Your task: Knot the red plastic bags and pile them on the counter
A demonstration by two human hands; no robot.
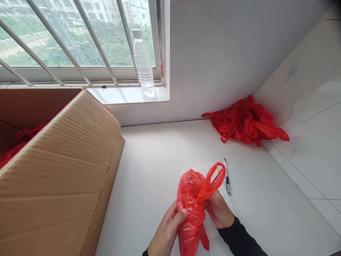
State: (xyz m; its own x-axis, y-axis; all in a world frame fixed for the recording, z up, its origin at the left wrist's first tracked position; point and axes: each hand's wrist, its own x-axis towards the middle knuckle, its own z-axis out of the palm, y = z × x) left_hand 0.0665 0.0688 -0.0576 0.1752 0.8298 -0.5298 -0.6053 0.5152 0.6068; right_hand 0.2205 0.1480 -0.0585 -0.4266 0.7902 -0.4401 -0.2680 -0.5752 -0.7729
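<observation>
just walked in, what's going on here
A person's left hand grips a red plastic bag above a white tabletop; the right hand is at its other side, partly hidden. A pen lies nearby. More red plastic bags are heaped at the far right, and red plastic shows inside a cardboard box.

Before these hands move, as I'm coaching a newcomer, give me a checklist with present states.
1. Left hand holding the red bag: ok.
2. Grip of the right hand: cannot tell; fingers partly hidden behind the bag.
3. Pen well away from the bag's loop: not ok, close beside it.
4. Bottle standing and capped: ok, on the windowsill.
5. Full contents of the cardboard box: cannot tell; some red plastic shows.
</observation>
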